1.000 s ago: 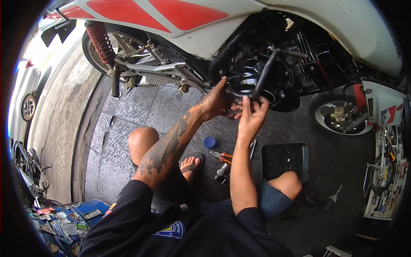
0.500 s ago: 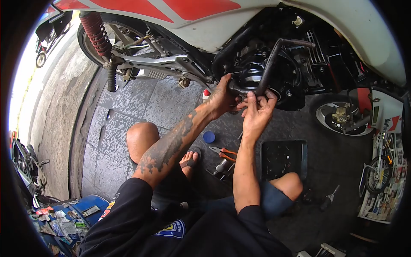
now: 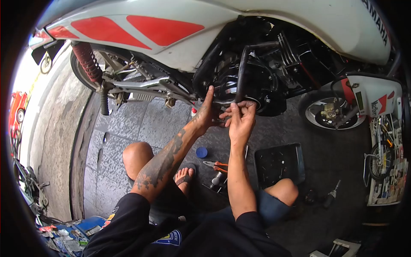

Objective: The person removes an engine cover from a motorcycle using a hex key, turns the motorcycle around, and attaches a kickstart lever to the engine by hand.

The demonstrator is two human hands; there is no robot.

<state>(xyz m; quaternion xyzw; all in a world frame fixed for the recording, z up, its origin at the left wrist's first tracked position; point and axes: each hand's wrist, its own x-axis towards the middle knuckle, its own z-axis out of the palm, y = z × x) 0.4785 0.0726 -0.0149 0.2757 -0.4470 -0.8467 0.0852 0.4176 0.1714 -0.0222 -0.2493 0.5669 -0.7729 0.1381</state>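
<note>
A white and red motorcycle (image 3: 171,30) stands in front of me, its black engine side cover (image 3: 229,79) facing me. My left hand (image 3: 206,112) grips the cover's rear lower edge, thumb stretched up along its face and fingers curled underneath, partly hidden. A bent, dark kick-start lever (image 3: 242,70) rises across the cover and turns right at the top. At its lower end my right hand (image 3: 240,122) has its fingers drawn together, palm up, against the lever and cover edge. What lies between the two hands' fingertips is too small to make out.
On the floor lie orange-handled pliers (image 3: 220,166), a blue cap (image 3: 201,152) and other tools. A black tray (image 3: 301,165) holds small parts beside my right knee. The rear shock absorber (image 3: 87,62) is at left; another wheel (image 3: 321,109) stands at right.
My view has shifted, so the motorcycle and floor items sit lower and further left. Both hands stay at the engine cover and lever, with my right fingers slightly rearranged.
</note>
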